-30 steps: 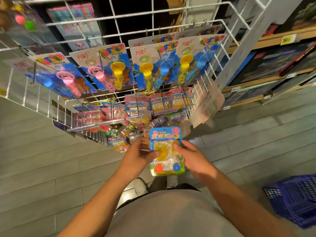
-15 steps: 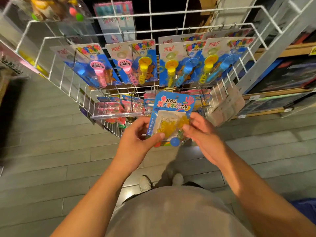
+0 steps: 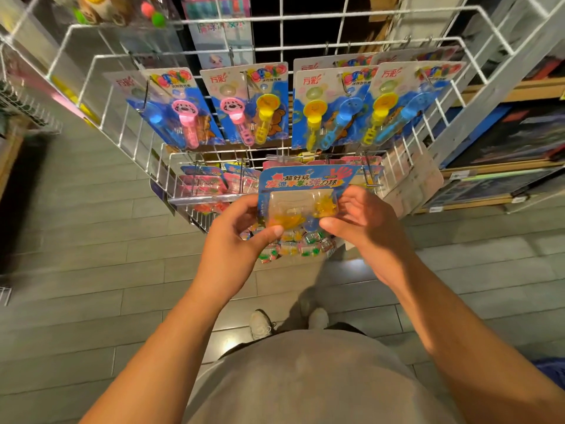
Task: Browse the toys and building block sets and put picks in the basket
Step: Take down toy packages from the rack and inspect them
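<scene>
A blue blister card toy pack (image 3: 301,191) with yellow sticky hands and small balls under clear plastic is raised in front of the wire display rack (image 3: 195,53). My left hand (image 3: 235,237) pinches its lower left edge with thumb on the front. My right hand (image 3: 363,224) grips its right side, thumb on the lower front. A sliver of the blue basket (image 3: 550,371) shows at the far right edge, on the floor.
Bubble wand cards (image 3: 253,105) hang in a row on the rack's hooks. Below them hang more small toy packs (image 3: 208,188) and packs (image 3: 293,243) lie in a wire bin. Wooden shelves (image 3: 504,169) with boxed sets stand right. My shoes (image 3: 260,325) are on grey floor.
Both hands lifted the toy pack from waist height up toward the rack's lower hooks and tilted it back. The view swung left, so the blue basket has nearly left the frame.
</scene>
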